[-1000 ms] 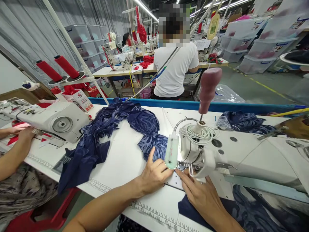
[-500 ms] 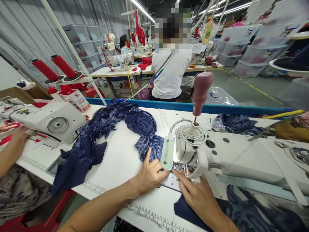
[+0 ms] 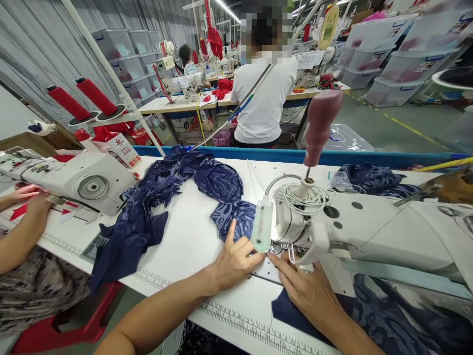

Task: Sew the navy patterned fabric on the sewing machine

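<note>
My left hand (image 3: 236,259) lies on the white table just left of the needle of my sewing machine (image 3: 354,231), fingers curled and pressing the edge of the navy lace fabric (image 3: 236,219). My right hand (image 3: 303,288) rests in front of the machine head, index finger stretched toward the presser foot (image 3: 284,250), palm flat on navy fabric (image 3: 295,315) that hangs over the table's near edge. The fabric under the foot is mostly hidden by a small lamp (image 3: 262,230).
The navy fabric trails left in a heap (image 3: 148,212). A co-worker's hands (image 3: 31,202) work at a second sewing machine (image 3: 79,180) on the left. Red thread cones (image 3: 84,98) stand behind. A person in white (image 3: 264,98) sits beyond the blue table edge (image 3: 258,155).
Both hands stay at the presser foot, shifting only slightly. The view has wobbled a little. The co-worker's hands on the left moved slightly.
</note>
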